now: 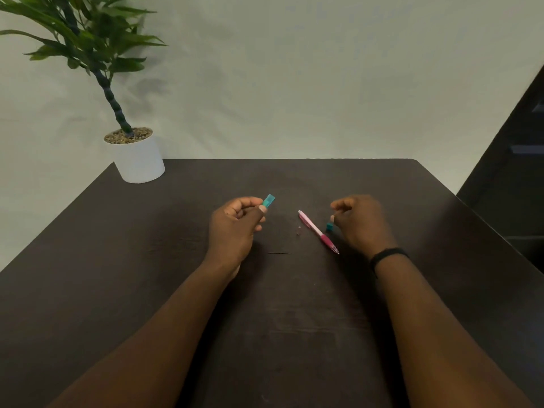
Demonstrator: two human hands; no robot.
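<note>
Presently, by item.

- Left hand [235,228]: thumb and curled fingers pinch a teal lead case [269,200] by its lower end; the rest juts up and away from the grip, clear of the table [176,290].
- Right hand [359,222]: fingers curled and blurred; whether they hold anything cannot be told. A small teal cap [329,226] lies at its fingertips.
- Pink mechanical pencil [318,231]: flat on the table, just inward of the right hand, ungripped.
- Loose lead [279,253]: between the two wrists, nearer the body than either grip.
- Small clear piece [298,232]: beside the pencil, too small to identify.
- White-potted plant [138,160]: far beyond the left hand.

Progress, as judged: case uncapped and one lead out; loading the pencil, then recapping, not yet done.
</note>
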